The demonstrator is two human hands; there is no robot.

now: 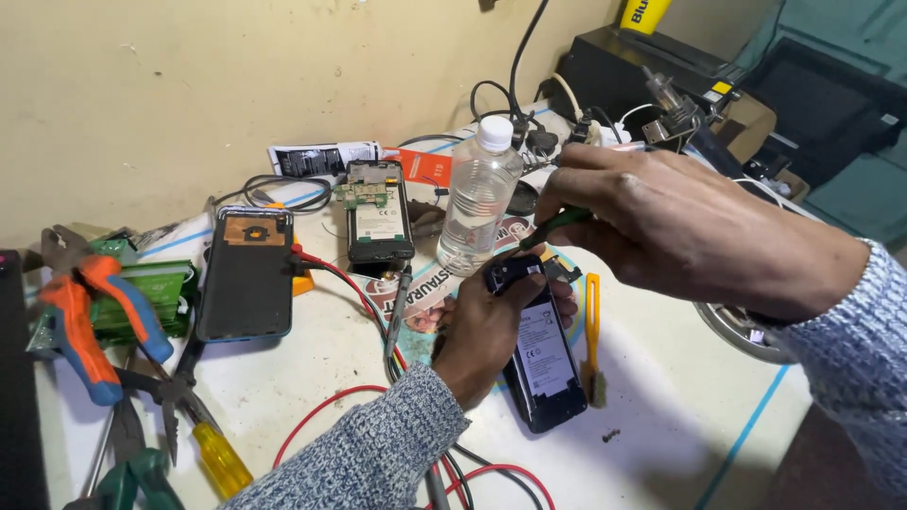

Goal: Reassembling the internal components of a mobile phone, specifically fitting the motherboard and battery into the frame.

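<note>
Item: opened black phone (543, 354), back cover off, battery with white label exposed. Lies on the white bench (661, 416) toward its right-hand part, long axis running from upper left to lower right.

Left hand (487, 326): cupped around the phone's left edge and upper end, fingers wrapped behind and over the top, thumb on the near side; pinching the phone body steady.

Right hand (652, 222): fingers pressed together around a green-handled screwdriver (556, 225), its tip angled down at the phone's upper end. Both wrists in grey knit sleeves.

Just right of the phone: orange-handled brush (592, 335), lying parallel to it. Near the phone's lower end: one small dark screw (610, 435), apart from it.

Behind the left hand: clear plastic bottle (479, 198), white cap, upright. Left of the bottle: second opened phone (378, 222) with circuit board showing. Further left: dark phone back panel (248, 274).

Centre: red and black probe leads (397, 321) crossing the bench toward its near edge.

Left edge of bench: orange-and-blue-handled pliers (90, 321), yellow-handled screwdriver (213, 453), green-handled cutters (137, 472).

Far right corner: black box unit (633, 76) with tangled cables.
</note>
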